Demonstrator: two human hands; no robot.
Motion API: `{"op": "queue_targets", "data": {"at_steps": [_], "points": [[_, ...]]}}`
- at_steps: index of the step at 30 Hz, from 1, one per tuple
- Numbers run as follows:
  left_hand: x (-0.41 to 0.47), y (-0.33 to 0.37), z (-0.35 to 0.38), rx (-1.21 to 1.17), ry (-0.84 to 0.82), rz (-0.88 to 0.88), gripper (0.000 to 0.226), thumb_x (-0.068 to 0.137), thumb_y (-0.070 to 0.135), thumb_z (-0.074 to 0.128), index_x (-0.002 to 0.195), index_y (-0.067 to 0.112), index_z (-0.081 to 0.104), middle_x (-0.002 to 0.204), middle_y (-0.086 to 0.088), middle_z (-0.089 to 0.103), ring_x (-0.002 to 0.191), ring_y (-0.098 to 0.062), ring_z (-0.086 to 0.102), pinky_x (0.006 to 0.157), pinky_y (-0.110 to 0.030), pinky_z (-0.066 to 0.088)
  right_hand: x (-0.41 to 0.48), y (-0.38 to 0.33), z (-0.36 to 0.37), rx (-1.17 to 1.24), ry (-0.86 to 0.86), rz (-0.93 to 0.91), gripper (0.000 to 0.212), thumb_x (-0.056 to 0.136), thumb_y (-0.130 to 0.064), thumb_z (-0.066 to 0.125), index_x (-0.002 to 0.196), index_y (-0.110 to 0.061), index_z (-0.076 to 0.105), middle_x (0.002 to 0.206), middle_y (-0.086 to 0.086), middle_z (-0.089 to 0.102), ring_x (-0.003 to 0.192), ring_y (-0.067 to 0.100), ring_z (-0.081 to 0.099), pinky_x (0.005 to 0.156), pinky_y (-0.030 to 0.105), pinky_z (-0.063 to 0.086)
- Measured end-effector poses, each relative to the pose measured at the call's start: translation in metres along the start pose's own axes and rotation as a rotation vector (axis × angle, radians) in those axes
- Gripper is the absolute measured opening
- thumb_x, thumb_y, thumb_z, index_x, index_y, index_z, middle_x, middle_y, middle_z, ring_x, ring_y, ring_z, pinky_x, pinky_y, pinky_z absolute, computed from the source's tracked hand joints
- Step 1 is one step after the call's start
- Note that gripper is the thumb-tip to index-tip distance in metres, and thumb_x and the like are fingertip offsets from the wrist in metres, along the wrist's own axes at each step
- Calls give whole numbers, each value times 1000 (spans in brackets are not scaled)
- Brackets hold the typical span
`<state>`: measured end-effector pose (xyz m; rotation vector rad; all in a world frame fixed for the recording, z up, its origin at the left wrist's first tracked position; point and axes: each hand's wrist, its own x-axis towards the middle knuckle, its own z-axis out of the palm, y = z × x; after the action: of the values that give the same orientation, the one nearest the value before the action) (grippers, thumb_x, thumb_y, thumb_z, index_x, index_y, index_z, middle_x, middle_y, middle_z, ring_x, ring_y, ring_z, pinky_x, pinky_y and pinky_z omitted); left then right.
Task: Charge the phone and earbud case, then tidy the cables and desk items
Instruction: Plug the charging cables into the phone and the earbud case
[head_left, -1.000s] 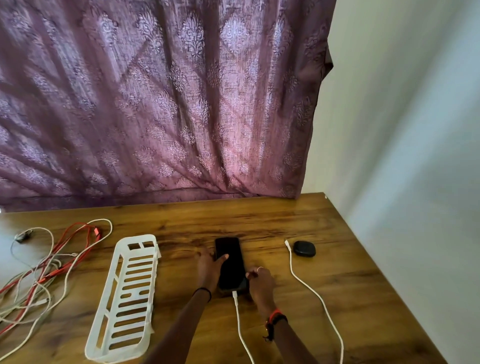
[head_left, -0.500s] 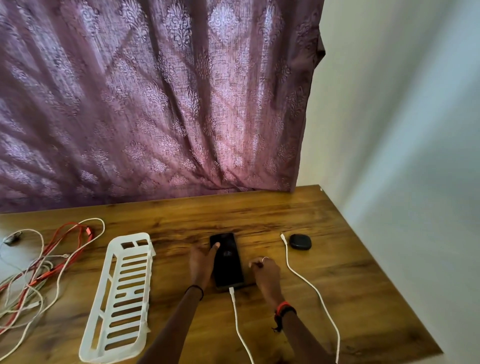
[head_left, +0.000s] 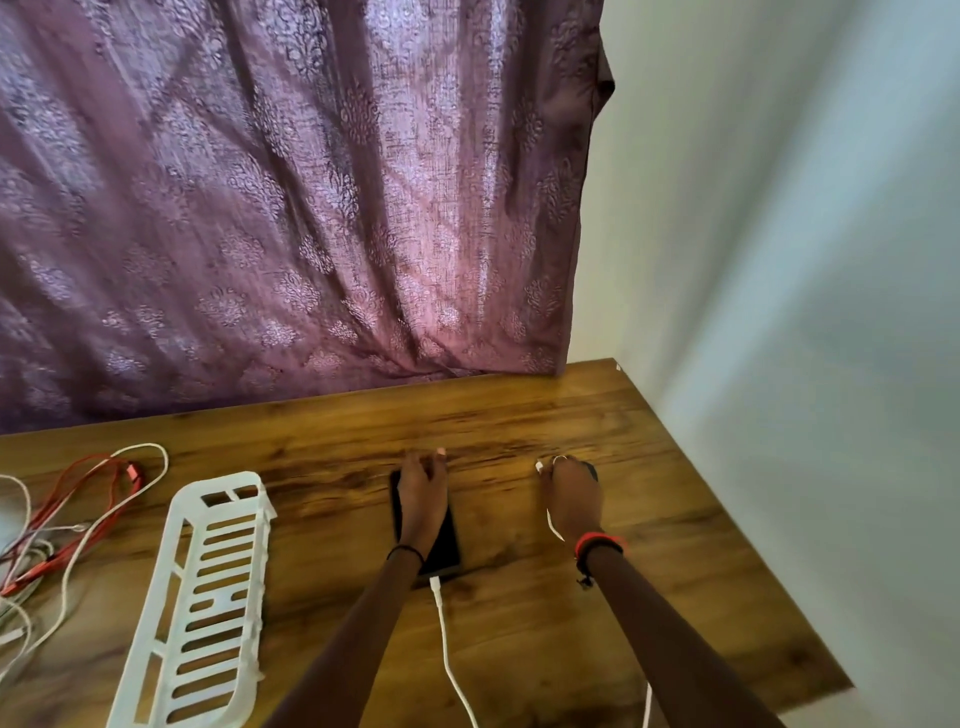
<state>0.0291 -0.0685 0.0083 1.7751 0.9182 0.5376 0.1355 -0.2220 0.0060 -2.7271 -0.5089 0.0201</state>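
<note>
- Phone (head_left: 448, 545) is lying flat on the wooden desk (head_left: 519, 415), just below the centre of the frame, with its long side running away from us.
- We are resting our left hand (head_left: 421, 491) on top of it, fingers stretched out nearly straight and slightly apart, their tips reaching past its far end.
- A white charging cable (head_left: 445, 639) is sitting plugged into the phone's near end and is trailing down to the bottom edge of the frame.
- We are holding our right hand (head_left: 574, 493) right of centre, over the earbud case (head_left: 592, 471), of which only a dark sliver is showing beside the knuckles.
- The plug of a second white cable (head_left: 540, 466) is peeking out at the left of that hand; the fingers are bending downward, and we cannot tell whether they are gripping anything.
- A white slotted tray (head_left: 208, 597) is lying at lower left, well apart from the phone.
- A tangle of red and white cables (head_left: 78, 499) is sprawling along the left edge.
- A purple patterned curtain (head_left: 285, 208) is hanging behind the desk, filling the upper left.
</note>
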Motion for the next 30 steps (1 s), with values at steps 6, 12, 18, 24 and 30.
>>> {"op": "queue_targets", "data": {"at_steps": [6,12,18,24,30], "points": [[-3,11,24,-42,-40,8,19,97,28,45,98,10,51,66,1,50,53,-11,45,40,-14,34,11,-7,6,-83,-117,10,20,95,-14,44,99,-8,63,102,8,66,93,24,64,69,31,52],[-3,22,48,-17,-76,1,22,96,29,47,104,9,53,80,2,54,64,-5,48,52,-14,36,11,1,2,151,-18,31,31,95,-28,46,80,-7,62,90,11,64,86,25,60,67,32,45],[-8,28,87,45,-205,18,13,95,23,48,102,13,53,106,-4,58,91,-15,56,73,-16,40,23,32,-23,580,41,276,20,87,-24,57,75,-9,52,83,7,56,82,26,55,67,29,34],[-17,34,134,284,-438,81,44,97,28,45,136,9,40,142,-14,36,127,-29,39,101,-33,35,22,67,-32,762,28,412,8,86,-14,59,85,-7,55,84,6,60,81,22,56,70,30,39],[-14,32,156,590,-455,161,43,95,40,46,125,10,49,136,-14,37,125,-30,36,99,-39,40,20,88,-28,842,-5,493,9,84,-12,60,77,-11,54,84,13,66,79,27,64,71,35,51]]}}
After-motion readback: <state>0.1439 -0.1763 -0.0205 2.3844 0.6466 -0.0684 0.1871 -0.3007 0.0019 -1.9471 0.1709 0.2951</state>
